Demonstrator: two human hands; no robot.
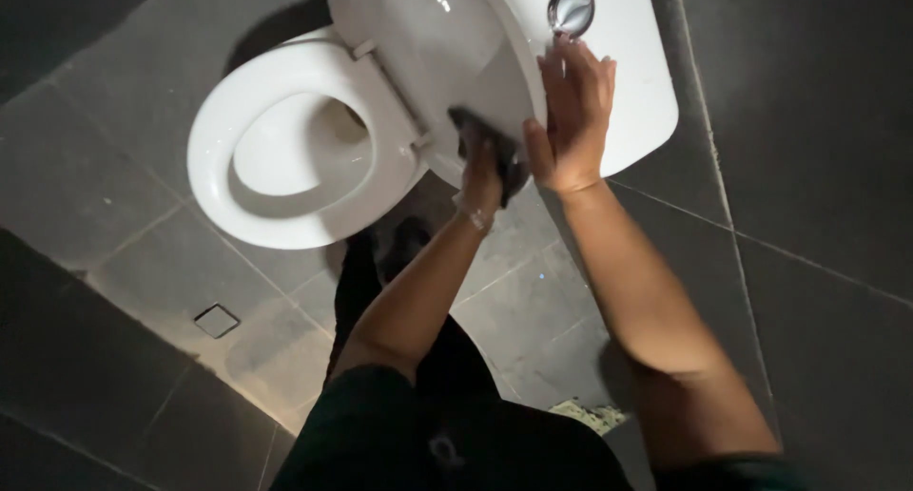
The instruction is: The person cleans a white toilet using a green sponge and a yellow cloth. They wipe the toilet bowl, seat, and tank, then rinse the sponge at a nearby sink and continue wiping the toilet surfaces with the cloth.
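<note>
Inspection from my remote station, largest items first.

Floor tiles [124,168]: grey, dull, with a small square drain cover [217,321] set in them. I see no standing water, though the light is poor.

Toilet: the white cistern [632,82] sits at the top of the view with its chrome flush button [571,6] on the lid. The toilet lid [447,63] is raised and leans back against the cistern. The seat [285,144] is down over the bowl [319,154]. The bowl (the only container here) shows a pale, shaded interior; I cannot tell whether it holds water, and I see no debris in it.

Work in hand: wiping of the raised lid. My left hand [482,177] is closed around a dark cloth [490,149] and presses it against the lower edge of the lid, near the hinge [418,141]. My right hand [571,120] lies flat and open, fingers together, on the cistern front just below the flush button; it grips nothing and appears to brace.

Progress, as a judgement: the lid, seat and cistern all look white and unmarked, so I cannot separate wiped areas from unwiped ones. With the cloth at the lid's lower edge, I would place the work partway through the lid. Nothing shows whether seat, bowl rim and cistern have been treated.
</note>
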